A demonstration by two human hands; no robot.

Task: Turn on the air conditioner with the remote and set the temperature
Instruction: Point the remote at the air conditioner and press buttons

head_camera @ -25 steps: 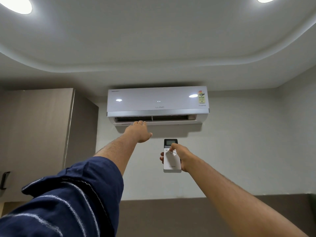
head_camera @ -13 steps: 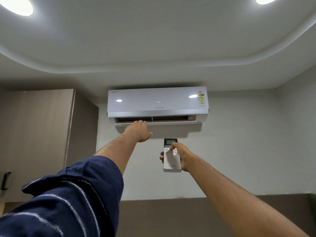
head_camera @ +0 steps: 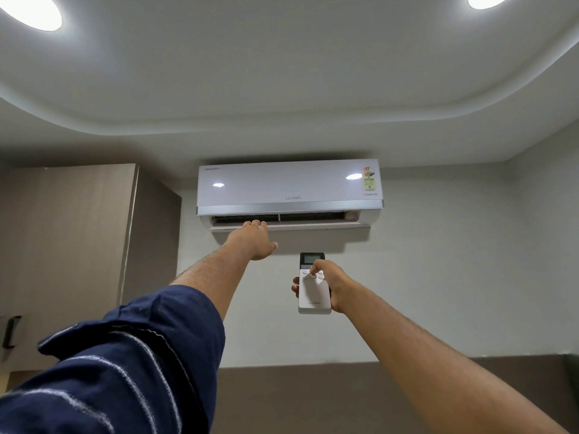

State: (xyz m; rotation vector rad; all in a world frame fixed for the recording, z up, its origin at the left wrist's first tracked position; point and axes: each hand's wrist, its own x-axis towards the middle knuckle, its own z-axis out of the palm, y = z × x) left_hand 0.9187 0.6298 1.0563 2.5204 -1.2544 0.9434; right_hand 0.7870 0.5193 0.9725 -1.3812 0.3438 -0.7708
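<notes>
Remote (head_camera: 314, 289) in my right hand (head_camera: 332, 285) is what I am working with: I am holding it upright at arm's length, below the air conditioner (head_camera: 289, 191) and a little to the right of its middle. My fingers are wrapping around the back of the white body, with their tips showing at its left edge, and my thumb (head_camera: 316, 266) is pressing down on the cluster of round buttons just beneath the dark display at its top. What the display is showing is too small for me to read.

My left hand (head_camera: 255, 242) is reaching up with fingers stretched out and held loosely together, gripping nothing, the fingertips lying at the open louver (head_camera: 313, 226) along the unit's underside, near its left end. I cannot tell whether they are touching the flap. My dark blue sleeve (head_camera: 125, 364) is bunching above the elbow.

The unit is sitting high on the pale wall (head_camera: 438, 261), just under the ceiling (head_camera: 282, 73), with a brown cabinet (head_camera: 69, 245) standing to its left. Two round ceiling lights (head_camera: 31, 10) are glowing overhead.
</notes>
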